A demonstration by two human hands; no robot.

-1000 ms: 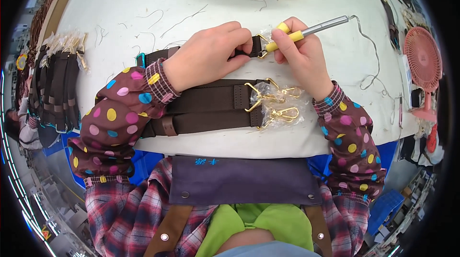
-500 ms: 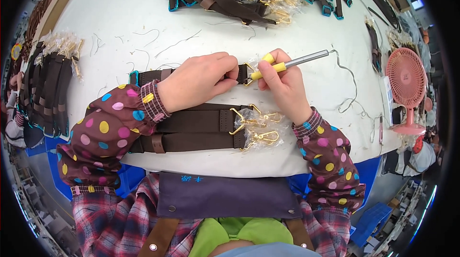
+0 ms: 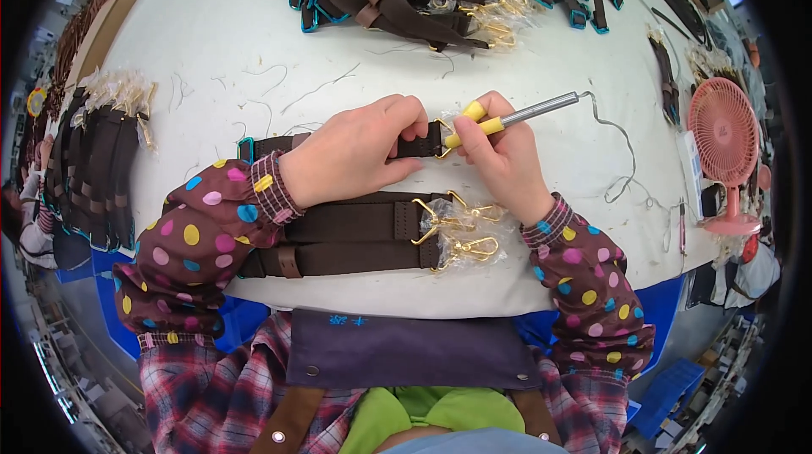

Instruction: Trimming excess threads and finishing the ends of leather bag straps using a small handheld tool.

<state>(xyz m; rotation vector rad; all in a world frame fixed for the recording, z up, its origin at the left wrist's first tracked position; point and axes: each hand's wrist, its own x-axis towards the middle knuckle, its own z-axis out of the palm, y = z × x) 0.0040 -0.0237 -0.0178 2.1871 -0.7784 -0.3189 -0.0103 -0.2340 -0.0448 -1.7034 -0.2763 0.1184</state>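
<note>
On the white table (image 3: 203, 39), our dark brown strap (image 3: 419, 146), gold-ringed and turquoise-buckled, lies beneath our left hand (image 3: 351, 151), whose grip we cannot tell, while our right hand (image 3: 505, 165) clasps a yellow-handled tool (image 3: 516, 115).

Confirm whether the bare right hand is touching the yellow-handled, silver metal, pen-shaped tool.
Touching. The head view shows the right hand holding the pen-shaped tool, its thumb lying against the yellow handle.

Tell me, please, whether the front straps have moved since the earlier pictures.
No; judged by the white table, the front straps show no visible shift.
</note>
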